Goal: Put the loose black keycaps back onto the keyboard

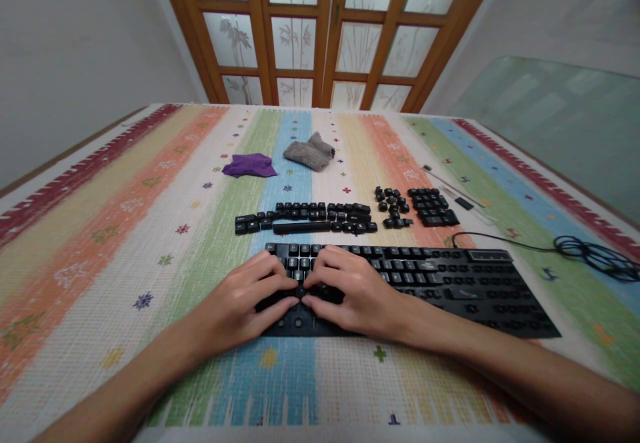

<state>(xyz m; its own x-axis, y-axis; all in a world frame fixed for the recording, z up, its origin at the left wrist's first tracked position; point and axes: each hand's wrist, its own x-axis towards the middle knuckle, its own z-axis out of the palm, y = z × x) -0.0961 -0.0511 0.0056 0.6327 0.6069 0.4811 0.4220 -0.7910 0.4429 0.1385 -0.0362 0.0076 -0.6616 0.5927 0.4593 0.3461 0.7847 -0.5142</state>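
A black keyboard (480, 290) lies flat on the table, with keycaps in its upper left rows and bare key sockets over much of its right side. Over its left part, my left hand (255, 290) and my right hand (347, 290) face each other. Thumb and fingertips of both hands close in from either side on one small black keycap (301, 291) at the keyboard. The fingers partly cover it, so I cannot tell whether it is seated. Loose keycaps (310, 215), including a long space bar (303, 227), lie in rows just behind the keyboard.
More loose keycaps (393, 204) and a keypad block of keycaps (431, 206) sit behind to the right. A thin wire tool (453, 184) lies beyond. The coiled cable (595, 253) is at right. A purple cloth (250, 165) and a grey cloth (309, 153) lie farther back.
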